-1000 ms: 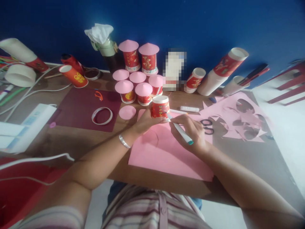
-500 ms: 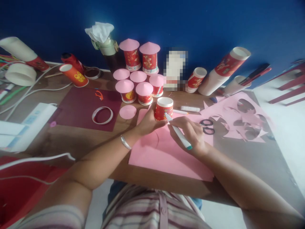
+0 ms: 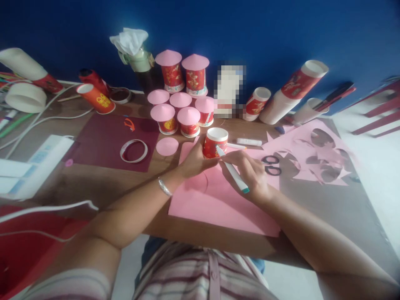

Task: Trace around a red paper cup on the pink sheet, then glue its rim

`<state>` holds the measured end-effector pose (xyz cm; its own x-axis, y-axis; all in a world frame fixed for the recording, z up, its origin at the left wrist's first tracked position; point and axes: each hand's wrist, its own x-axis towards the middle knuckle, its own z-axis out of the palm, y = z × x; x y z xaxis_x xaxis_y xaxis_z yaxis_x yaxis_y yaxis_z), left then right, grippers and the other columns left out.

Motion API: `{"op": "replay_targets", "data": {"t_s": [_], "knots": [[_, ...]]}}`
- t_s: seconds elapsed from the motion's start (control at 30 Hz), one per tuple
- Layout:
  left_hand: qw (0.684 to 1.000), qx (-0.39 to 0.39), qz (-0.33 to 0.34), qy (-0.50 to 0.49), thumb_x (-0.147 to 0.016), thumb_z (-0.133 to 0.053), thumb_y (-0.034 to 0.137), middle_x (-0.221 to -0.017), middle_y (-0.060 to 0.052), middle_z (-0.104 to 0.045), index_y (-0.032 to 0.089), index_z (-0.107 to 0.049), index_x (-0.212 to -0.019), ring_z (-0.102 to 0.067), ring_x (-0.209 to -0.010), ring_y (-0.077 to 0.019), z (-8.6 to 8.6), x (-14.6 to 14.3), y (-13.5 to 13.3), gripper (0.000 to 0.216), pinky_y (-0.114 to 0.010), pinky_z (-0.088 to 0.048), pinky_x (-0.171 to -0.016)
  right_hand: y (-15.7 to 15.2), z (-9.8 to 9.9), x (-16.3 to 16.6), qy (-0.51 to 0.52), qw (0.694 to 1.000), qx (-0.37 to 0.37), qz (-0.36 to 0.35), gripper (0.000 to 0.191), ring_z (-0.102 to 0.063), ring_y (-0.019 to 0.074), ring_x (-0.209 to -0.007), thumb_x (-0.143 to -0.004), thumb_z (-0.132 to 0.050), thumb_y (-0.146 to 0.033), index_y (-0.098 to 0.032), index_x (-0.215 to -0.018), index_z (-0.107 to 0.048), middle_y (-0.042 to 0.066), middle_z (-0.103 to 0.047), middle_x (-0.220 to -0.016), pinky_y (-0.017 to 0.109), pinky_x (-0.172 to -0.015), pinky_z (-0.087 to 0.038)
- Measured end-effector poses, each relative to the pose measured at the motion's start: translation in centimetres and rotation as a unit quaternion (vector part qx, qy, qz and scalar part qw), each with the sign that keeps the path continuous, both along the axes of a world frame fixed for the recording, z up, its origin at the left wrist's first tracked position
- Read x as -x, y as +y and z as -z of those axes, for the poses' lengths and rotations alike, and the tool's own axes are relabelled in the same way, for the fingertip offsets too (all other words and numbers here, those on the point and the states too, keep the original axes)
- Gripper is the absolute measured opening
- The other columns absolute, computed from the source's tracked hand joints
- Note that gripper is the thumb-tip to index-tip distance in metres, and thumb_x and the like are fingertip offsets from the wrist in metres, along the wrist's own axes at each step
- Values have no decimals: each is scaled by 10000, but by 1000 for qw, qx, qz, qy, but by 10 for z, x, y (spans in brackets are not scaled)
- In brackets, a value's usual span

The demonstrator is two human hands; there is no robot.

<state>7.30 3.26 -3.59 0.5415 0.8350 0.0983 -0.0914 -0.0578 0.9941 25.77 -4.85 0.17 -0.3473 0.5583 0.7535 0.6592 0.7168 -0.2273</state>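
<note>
My left hand point(image 3: 193, 160) grips a red paper cup point(image 3: 215, 143) standing upside down on a pink paper sheet point(image 3: 218, 204). My right hand point(image 3: 250, 173) holds a white marker with a teal end point(image 3: 233, 173), its tip against the base of the cup. A drawn arc shows on the sheet below my left hand. A cut pink circle point(image 3: 167, 146) lies just left of the sheet.
Several pink-capped red cups point(image 3: 181, 108) cluster behind. A tape ring point(image 3: 133, 151) lies on a maroon sheet point(image 3: 103, 146). Scissors point(image 3: 271, 164) and cut pink scraps point(image 3: 315, 156) lie right. Cup stacks point(image 3: 290, 91), a glue stick point(image 3: 248, 142), cables and a white box point(image 3: 34, 162) surround.
The cup has tipped slightly and the marker tip has slid a little around its base. Both hands stay in the same spot.
</note>
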Motion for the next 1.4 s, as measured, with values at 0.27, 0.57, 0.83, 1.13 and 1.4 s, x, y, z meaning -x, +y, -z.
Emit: {"op": "replay_targets", "data": {"t_s": [0.27, 0.57, 0.83, 1.13, 1.4], "knots": [[999, 15, -41, 17, -669, -939, 619, -1201, -115, -664, 199, -526, -1267, -678, -1086, -276, 1, -1, -1, 840, -406, -591, -904, 0, 4, -1, -10, 1000, 1, 7, 290, -740, 165, -820, -979, -618, -37, -171, -1237, -608, 55, -757, -971, 268, -636, -574], [996, 63, -57, -11, -664, -947, 460, -1106, -67, -709, 201, -550, -1264, -693, -1041, -245, -2, -2, 0, 764, -386, -610, -895, 0, 2, -2, -20, 1000, 10, 7, 267, -719, 166, -778, -977, -583, -37, -170, -1208, -600, 56, -733, -934, 270, -607, -560], [995, 78, -58, -27, -689, -926, 409, -1073, -54, -713, 196, -548, -1220, -705, -1003, -225, -4, -3, -1, 686, -374, -624, -869, 0, 5, -4, -25, 999, 21, 14, 271, -691, 160, -740, -975, -559, -51, -184, -1206, -607, 36, -715, -904, 273, -590, -544], [994, 86, -56, -33, -671, -936, 424, -1108, -62, -719, 200, -554, -1242, -715, -1027, -232, -7, -3, -2, 722, -377, -626, -872, -1, 5, -5, -17, 1000, 12, 11, 249, -694, 158, -756, -980, -606, -51, -170, -1199, -610, 47, -723, -915, 274, -598, -542], [998, 28, -61, 7, -684, -951, 402, -1195, -87, -685, 197, -560, -1258, -695, -1080, -254, -4, -1, -3, 724, -384, -612, -912, -4, 1, 0, -27, 999, -14, -24, 257, -720, 176, -779, -956, -662, -26, -132, -1185, -619, 76, -729, -911, 286, -641, -584]]}}
